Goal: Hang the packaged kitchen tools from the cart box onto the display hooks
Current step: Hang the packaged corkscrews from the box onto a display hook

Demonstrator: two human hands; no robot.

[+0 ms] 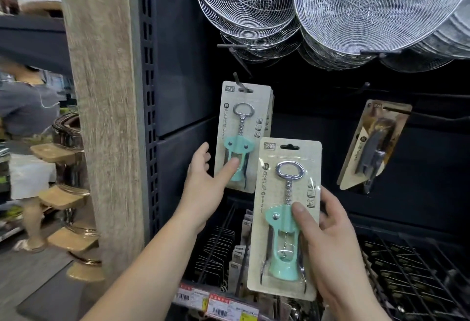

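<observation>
my right hand [328,241] grips a carded corkscrew [284,219] at five o'clock of the hook [240,84]; left hand [206,175], fingers straight, steadies the hung pack [243,134]. i could miss the slot and knock it loose.

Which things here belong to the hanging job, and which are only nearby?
Job: held corkscrew pack in right hand; hung corkscrew pack steadied by left hand; display hook.
Nearby: wire strainers, grey opener pack, price labels.
</observation>
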